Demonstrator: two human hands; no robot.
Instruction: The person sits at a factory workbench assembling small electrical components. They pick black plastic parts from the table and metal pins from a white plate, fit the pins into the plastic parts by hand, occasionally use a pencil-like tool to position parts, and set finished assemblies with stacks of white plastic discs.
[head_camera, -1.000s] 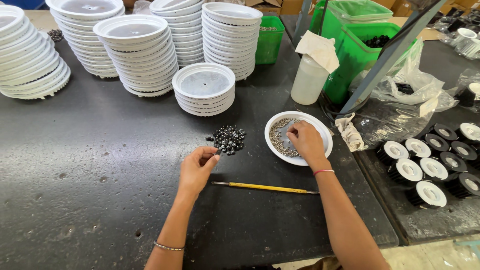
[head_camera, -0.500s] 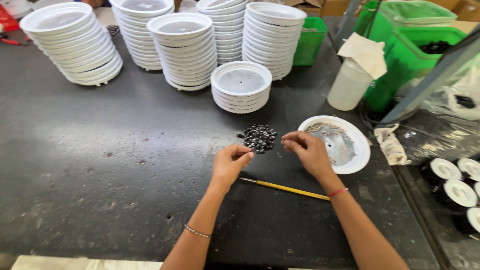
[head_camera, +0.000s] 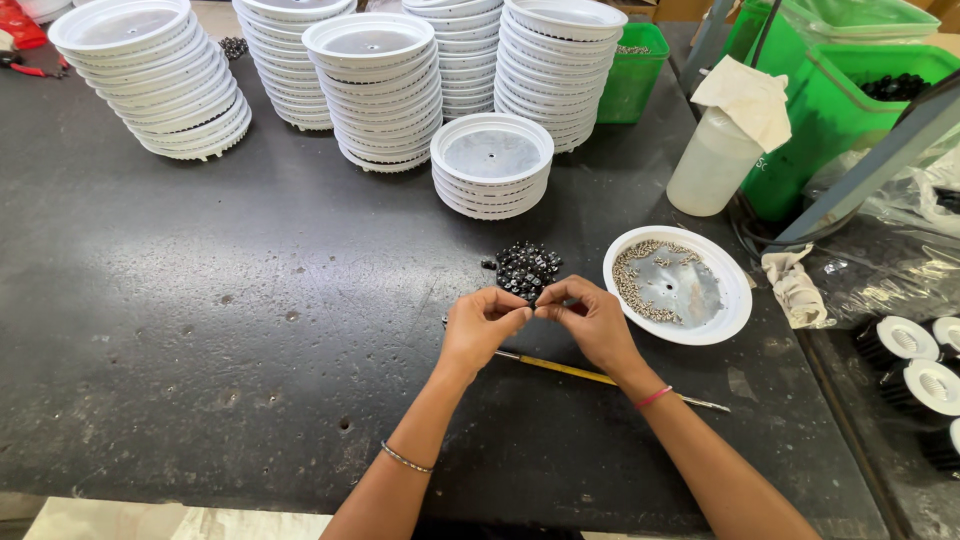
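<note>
My left hand (head_camera: 484, 326) and my right hand (head_camera: 590, 322) meet fingertip to fingertip over the dark table, just in front of a small pile of black beads (head_camera: 524, 268). Both pinch something tiny between them; what it is I cannot make out. A white dish (head_camera: 730, 300) with small silvery pieces lies right of my right hand. A thin yellow-handled tool (head_camera: 570, 369) lies on the table under my wrists.
Several stacks of white round lids (head_camera: 490, 178) stand along the back of the table. A translucent bottle with a cloth (head_camera: 712, 160) and green bins (head_camera: 840, 100) sit at back right. Black-and-white round parts (head_camera: 905, 340) lie at far right.
My right hand left the white dish and came left to meet my left hand in front of the bead pile. The camera view shifted so the table appears further right.
</note>
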